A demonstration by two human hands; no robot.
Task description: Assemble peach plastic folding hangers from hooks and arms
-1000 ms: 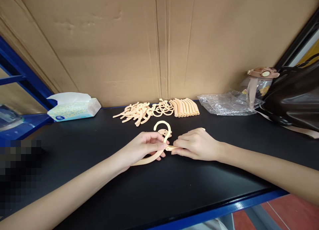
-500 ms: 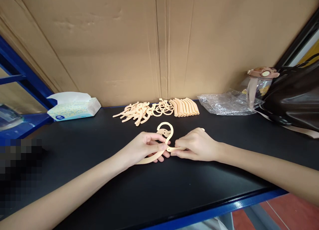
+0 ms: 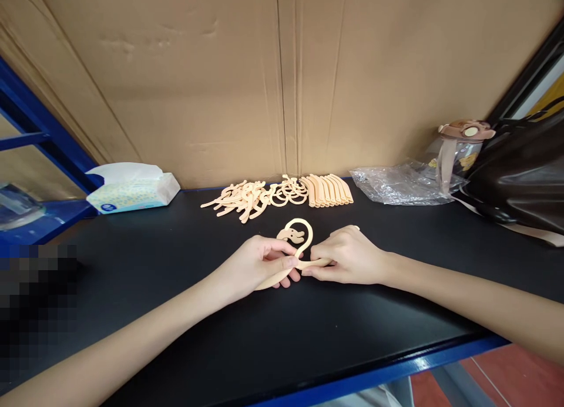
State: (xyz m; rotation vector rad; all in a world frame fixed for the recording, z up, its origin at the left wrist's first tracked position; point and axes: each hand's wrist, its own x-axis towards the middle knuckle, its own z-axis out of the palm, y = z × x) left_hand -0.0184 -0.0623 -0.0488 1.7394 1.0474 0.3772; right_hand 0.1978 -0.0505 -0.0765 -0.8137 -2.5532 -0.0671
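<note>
Cardboard (image 3: 198, 90) rises behind a black tabletop (image 3: 286, 348), over which a pale hooked piece (image 3: 310, 235) is pinched between the left hand's (image 3: 258, 257) thumb and fingers. Just to its right, the right hand (image 3: 346, 254) grips a short pale strip (image 3: 316, 263) in a closed fist. Since the last half second the hook has shifted rightward, and the hole at the strip's end no longer shows, so the two ends now seem to overlap at the left thumb; whether they are joined, I cannot tell. Behind the hook lies a flat piece with small holes (image 3: 288, 235); farther back, a loose pile (image 3: 247, 198), ring-like hooks (image 3: 288, 194) and a row of curved pieces (image 3: 328, 189). Well left of the hook sits a tissue pack (image 3: 132, 189); well right, a clear plastic bag (image 3: 392, 184) and a bottle (image 3: 462, 151).
</note>
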